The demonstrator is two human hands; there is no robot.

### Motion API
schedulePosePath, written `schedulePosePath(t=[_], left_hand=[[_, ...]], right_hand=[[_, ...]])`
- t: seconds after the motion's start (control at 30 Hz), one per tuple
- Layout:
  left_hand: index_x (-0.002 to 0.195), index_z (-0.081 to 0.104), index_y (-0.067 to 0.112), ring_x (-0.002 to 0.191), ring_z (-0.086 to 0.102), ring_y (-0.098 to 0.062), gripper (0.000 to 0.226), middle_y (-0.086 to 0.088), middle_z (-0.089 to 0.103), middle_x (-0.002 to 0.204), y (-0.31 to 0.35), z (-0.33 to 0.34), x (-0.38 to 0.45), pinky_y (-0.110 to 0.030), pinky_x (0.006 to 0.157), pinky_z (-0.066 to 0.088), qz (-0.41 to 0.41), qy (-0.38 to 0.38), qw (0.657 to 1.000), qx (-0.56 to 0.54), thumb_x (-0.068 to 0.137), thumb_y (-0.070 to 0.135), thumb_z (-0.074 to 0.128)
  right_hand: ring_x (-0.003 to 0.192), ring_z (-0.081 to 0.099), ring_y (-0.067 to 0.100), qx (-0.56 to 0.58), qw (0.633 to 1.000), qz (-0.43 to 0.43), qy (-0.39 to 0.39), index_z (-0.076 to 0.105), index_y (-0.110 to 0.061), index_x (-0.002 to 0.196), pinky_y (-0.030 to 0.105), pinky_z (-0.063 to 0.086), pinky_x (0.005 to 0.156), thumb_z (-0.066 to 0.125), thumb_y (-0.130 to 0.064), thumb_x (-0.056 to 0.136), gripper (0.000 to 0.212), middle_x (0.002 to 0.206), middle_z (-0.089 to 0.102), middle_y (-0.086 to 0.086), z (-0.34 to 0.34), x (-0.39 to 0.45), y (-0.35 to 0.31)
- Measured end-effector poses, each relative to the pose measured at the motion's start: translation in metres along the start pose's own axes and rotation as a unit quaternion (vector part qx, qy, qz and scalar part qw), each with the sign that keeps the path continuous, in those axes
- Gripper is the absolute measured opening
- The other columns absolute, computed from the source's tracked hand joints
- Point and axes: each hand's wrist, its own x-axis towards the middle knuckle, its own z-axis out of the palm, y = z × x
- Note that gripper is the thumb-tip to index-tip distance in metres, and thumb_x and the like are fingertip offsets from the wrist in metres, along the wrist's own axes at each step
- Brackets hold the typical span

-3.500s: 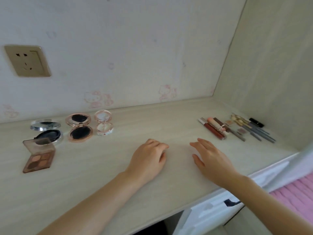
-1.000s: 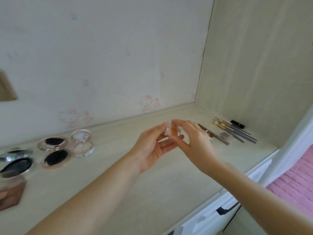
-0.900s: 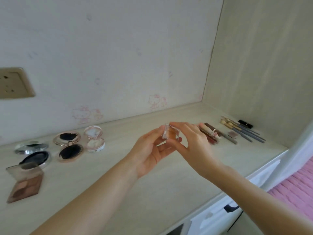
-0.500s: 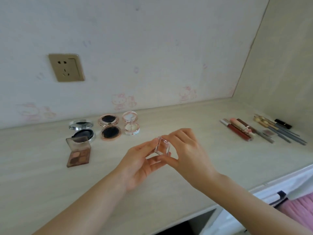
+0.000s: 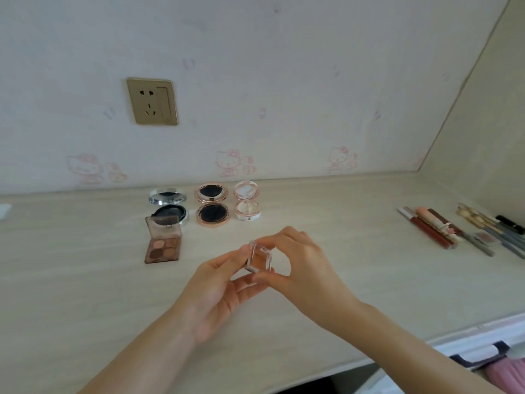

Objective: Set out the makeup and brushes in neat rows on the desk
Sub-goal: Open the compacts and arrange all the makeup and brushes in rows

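Note:
Both hands hold a small clear square eyeshadow case (image 5: pixel 259 258) with brown powder, just above the desk (image 5: pixel 85 294). My left hand (image 5: pixel 216 291) grips it from below and my right hand (image 5: pixel 301 268) pinches its upper edge. Behind them lie an open brown eyeshadow palette (image 5: pixel 162 242), a silver compact (image 5: pixel 169 207), a rose-gold compact (image 5: pixel 212 206) and a small white compact (image 5: pixel 247 202), all open. At the right, lip glosses (image 5: pixel 427 227) and brushes and pencils (image 5: pixel 491 228) lie side by side.
A wall with a gold socket (image 5: pixel 152 101) rises behind the desk. A side panel (image 5: pixel 483 132) closes the desk on the right. The desk's front edge runs to a white drawer front (image 5: pixel 480 351) at lower right, with pink fabric (image 5: pixel 508 376) below.
My hands left the desk, took up the small clear case near the right-hand items, and carried it left to the middle. My view swung left with them.

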Motion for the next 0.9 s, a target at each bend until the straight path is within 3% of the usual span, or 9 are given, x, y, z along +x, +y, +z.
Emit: schedulePosePath(t=[0.23, 0.37, 0.53, 0.7, 0.9], left_hand=[[0.102, 0.073, 0.0, 0.092, 0.068, -0.028, 0.045, -0.014, 0.07, 0.103, 0.0, -0.008, -0.002, -0.034, 0.076, 0.057, -0.001, -0.006, 0.999, -0.038, 0.07, 0.032, 0.075], [0.102, 0.072, -0.002, 0.094, 0.068, -0.033, 0.039, -0.019, 0.069, 0.105, 0.001, -0.01, -0.002, -0.035, 0.075, 0.057, -0.003, -0.005, 0.998, -0.057, 0.075, 0.028, 0.071], [0.103, 0.072, 0.001, 0.099, 0.068, -0.036, 0.036, -0.021, 0.068, 0.113, 0.0, -0.009, -0.001, -0.035, 0.072, 0.058, -0.006, -0.009, 0.998, -0.069, 0.079, 0.026, 0.067], [0.103, 0.072, 0.001, 0.103, 0.066, -0.036, 0.036, -0.02, 0.066, 0.117, 0.002, -0.007, -0.001, -0.035, 0.072, 0.058, -0.007, -0.016, 0.997, -0.074, 0.08, 0.027, 0.066], [0.109, 0.066, 0.003, 0.096, 0.07, -0.033, 0.031, -0.021, 0.071, 0.105, 0.012, -0.007, -0.004, -0.034, 0.072, 0.06, 0.008, 0.042, 0.999, 0.019, 0.088, 0.024, 0.06]], right_hand=[[0.099, 0.051, -0.006, 0.058, 0.997, 0.021, -0.055, 0.065, -0.035, 0.118, 0.005, 0.037, 0.085, 0.073, -0.035, 0.079, 0.04, 0.103, 0.058, -0.016, -0.003, 0.01, 0.003], [0.101, 0.057, -0.011, 0.08, 0.994, 0.029, -0.074, 0.07, -0.036, 0.11, 0.016, 0.044, 0.093, 0.067, -0.035, 0.085, 0.025, 0.102, 0.066, -0.027, -0.011, 0.018, 0.008], [0.096, 0.065, -0.005, 0.177, 0.978, 0.048, -0.098, 0.073, -0.027, 0.105, 0.021, 0.05, 0.089, 0.057, -0.024, 0.095, 0.019, 0.099, 0.072, -0.019, -0.016, 0.027, 0.015], [0.088, 0.07, 0.008, 0.282, 0.953, 0.104, -0.037, 0.073, -0.021, 0.099, 0.027, 0.056, 0.084, 0.054, -0.012, 0.096, 0.021, 0.091, 0.075, -0.006, -0.006, 0.032, 0.024], [0.08, 0.07, 0.009, 0.307, 0.944, 0.118, -0.023, 0.072, -0.02, 0.092, 0.023, 0.057, 0.074, 0.052, -0.01, 0.096, 0.022, 0.083, 0.075, -0.004, 0.006, 0.046, 0.031]])
